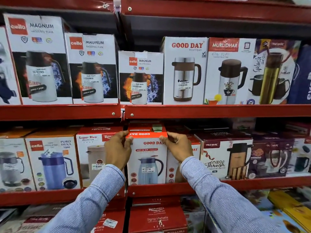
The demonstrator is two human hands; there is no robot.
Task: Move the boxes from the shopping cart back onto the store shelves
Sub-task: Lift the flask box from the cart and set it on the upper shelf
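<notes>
A white and red Good Day Hot N Sip box (148, 163) showing a blue jug stands upright on the middle red shelf (161, 189). My left hand (117, 149) grips its upper left corner. My right hand (178, 147) grips its upper right corner, fingertips on the red top flap. The box sits between a Super Riva box (91, 158) on its left and another Good Day box (183, 165) on its right, which my right hand partly hides. The shopping cart is out of view.
The upper shelf (202, 110) carries Cello Magnum boxes (91, 68), a Good Day box (185, 71) and a Murlidhar box (228, 71). A Cello Puro Hexa box (53, 162) and a Trueware Neo Thrush box (225, 158) flank the middle shelf. Rishabh boxes (158, 216) lie below.
</notes>
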